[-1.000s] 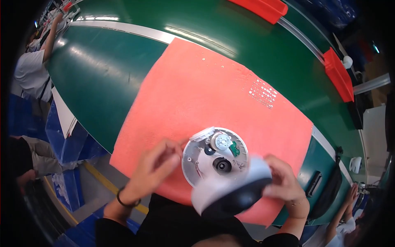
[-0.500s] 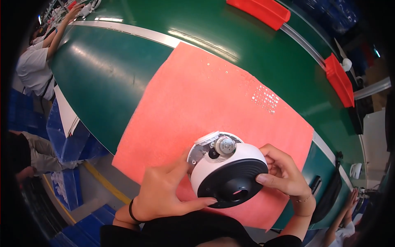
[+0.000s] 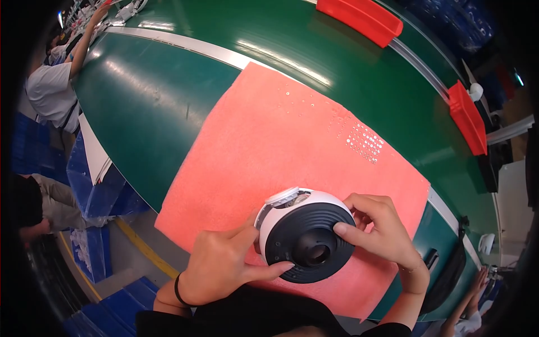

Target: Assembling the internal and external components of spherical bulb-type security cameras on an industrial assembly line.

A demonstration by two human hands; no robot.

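Note:
Between my hands is a round white dome camera housing [image 3: 272, 233] with a black ringed front face [image 3: 295, 255] and a dark lens in its middle. It rests on or just over a pink foam mat [image 3: 247, 151]. My left hand [image 3: 224, 258] grips the left side, its thumb on the black face's lower edge. My right hand [image 3: 376, 224] holds the right side, the thumb pressing on the black face and the fingers round the white rim. A white flap [image 3: 282, 196] sticks out at the far side. Most of the inner parts are hidden under the black face.
Rows of small shiny metal pieces [image 3: 365, 143] lie on the mat's far right, with a few scattered [image 3: 289, 94] further left. Red bins [image 3: 359, 19] stand along the green bench [image 3: 269, 33]. Other people [image 3: 53, 92] are at the far left and lower right. Blue bins [image 3: 92, 196] stand left.
The white and black cover has swung down to the left over the silver motor-like part, which is now mostly covered. Both hands stay on it; my right hand has shifted slightly left.

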